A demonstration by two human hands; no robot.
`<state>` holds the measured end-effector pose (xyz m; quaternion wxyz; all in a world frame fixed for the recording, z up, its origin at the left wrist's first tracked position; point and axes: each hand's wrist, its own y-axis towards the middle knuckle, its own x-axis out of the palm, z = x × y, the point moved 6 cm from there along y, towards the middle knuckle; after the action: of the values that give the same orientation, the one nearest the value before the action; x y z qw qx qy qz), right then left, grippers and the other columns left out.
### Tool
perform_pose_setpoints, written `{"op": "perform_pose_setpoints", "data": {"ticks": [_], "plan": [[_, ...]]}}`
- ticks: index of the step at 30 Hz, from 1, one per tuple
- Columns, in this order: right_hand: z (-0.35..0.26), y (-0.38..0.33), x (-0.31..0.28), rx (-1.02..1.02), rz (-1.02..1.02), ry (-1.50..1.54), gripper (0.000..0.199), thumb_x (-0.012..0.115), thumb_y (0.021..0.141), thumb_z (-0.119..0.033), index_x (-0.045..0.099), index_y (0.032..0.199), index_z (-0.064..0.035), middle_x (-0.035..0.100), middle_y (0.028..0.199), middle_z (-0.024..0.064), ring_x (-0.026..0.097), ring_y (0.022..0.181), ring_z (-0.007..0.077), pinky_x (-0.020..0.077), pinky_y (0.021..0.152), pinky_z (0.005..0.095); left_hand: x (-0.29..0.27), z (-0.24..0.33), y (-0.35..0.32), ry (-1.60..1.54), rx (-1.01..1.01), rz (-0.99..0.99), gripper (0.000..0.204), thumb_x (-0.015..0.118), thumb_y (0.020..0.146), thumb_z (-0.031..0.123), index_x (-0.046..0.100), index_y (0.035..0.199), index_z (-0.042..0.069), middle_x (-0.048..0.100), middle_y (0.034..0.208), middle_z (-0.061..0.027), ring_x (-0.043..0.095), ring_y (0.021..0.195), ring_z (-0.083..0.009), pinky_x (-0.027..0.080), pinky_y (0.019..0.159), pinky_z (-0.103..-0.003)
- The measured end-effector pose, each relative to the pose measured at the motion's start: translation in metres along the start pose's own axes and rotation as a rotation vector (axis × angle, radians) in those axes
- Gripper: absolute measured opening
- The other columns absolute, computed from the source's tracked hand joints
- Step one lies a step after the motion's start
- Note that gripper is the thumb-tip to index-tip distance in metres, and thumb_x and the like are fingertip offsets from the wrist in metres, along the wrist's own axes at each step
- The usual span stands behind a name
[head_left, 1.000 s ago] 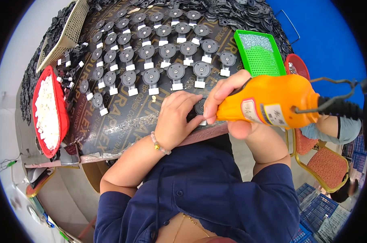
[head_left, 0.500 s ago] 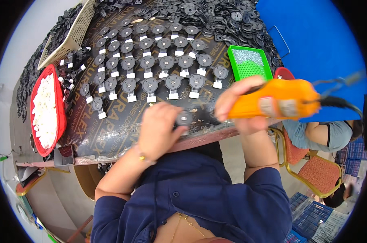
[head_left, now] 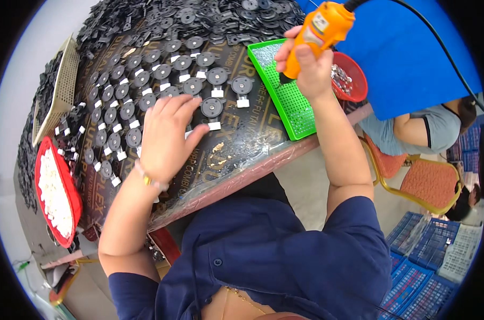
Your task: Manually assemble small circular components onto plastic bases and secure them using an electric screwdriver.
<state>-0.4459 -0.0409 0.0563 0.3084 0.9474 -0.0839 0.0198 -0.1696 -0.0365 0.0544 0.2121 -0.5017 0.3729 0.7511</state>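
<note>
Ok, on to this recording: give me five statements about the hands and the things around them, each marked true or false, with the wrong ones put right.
1. The right hand holds a bright orange handheld power tool. True.
2. In this view, the tool's black tip is over the round red bowl. False: it is over the rectangular green perforated tray.
3. The left hand is over rows of black disc-headed parts with white ends. True.
4. The long red basket at the far left is filled with black pieces. False: it holds small white pieces.
5. A pale beaded bracelet with a gold-coloured bead is on the left wrist. True.
</note>
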Motion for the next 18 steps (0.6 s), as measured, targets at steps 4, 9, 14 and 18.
{"op": "perform_pose_setpoints", "data": {"ticks": [4, 9, 14, 18], "plan": [[0.011, -0.005, 0.0, 0.014, -0.012, 0.016, 0.053, 0.066, 0.095, -0.047, 0.053, 0.118, -0.0002, 0.066, 0.082, 0.0107, 0.064, 0.067, 0.0163, 0.0534, 0.064, 0.0299, 0.026, -0.004, 0.027, 0.021, 0.069, -0.001, 0.049, 0.082, 0.073, 0.025, 0.069, 0.117, 0.006, 0.068, 0.116, -0.0066, 0.058, 0.113, -0.0275, 0.044, 0.096, -0.041], [0.012, -0.007, -0.003, -0.008, 0.0, 0.01, 0.054, 0.067, 0.095, -0.048, 0.053, 0.118, -0.0004, 0.067, 0.082, 0.0107, 0.064, 0.067, 0.0163, 0.0534, 0.064, 0.0302, 0.041, 0.003, 0.026, 0.063, 0.066, -0.066, 0.042, 0.082, 0.072, 0.025, 0.073, 0.11, 0.01, 0.068, 0.106, -0.0026, 0.058, 0.107, -0.0236, 0.043, 0.092, -0.039], [0.012, -0.006, 0.0, -0.015, 0.001, 0.027, 0.056, 0.068, 0.093, -0.049, 0.053, 0.118, -0.001, 0.066, 0.079, 0.011, 0.063, 0.065, 0.0166, 0.0529, 0.062, 0.0301, 0.036, 0.028, 0.001, -0.023, 0.028, -0.108, 0.043, 0.082, 0.072, 0.023, 0.071, 0.11, 0.007, 0.068, 0.106, -0.0043, 0.057, 0.107, -0.0246, 0.043, 0.09, -0.039], [0.005, -0.006, -0.003, -0.036, 0.006, 0.0, 0.057, 0.067, 0.093, -0.051, 0.052, 0.117, -0.0016, 0.065, 0.079, 0.011, 0.062, 0.063, 0.0173, 0.0525, 0.06, 0.0299, 0.032, 0.044, -0.017, -0.039, -0.024, -0.078, 0.054, 0.084, 0.069, 0.027, 0.068, 0.117, 0.007, 0.066, 0.112, -0.0044, 0.057, 0.11, -0.0249, 0.041, 0.092, -0.041]]}}
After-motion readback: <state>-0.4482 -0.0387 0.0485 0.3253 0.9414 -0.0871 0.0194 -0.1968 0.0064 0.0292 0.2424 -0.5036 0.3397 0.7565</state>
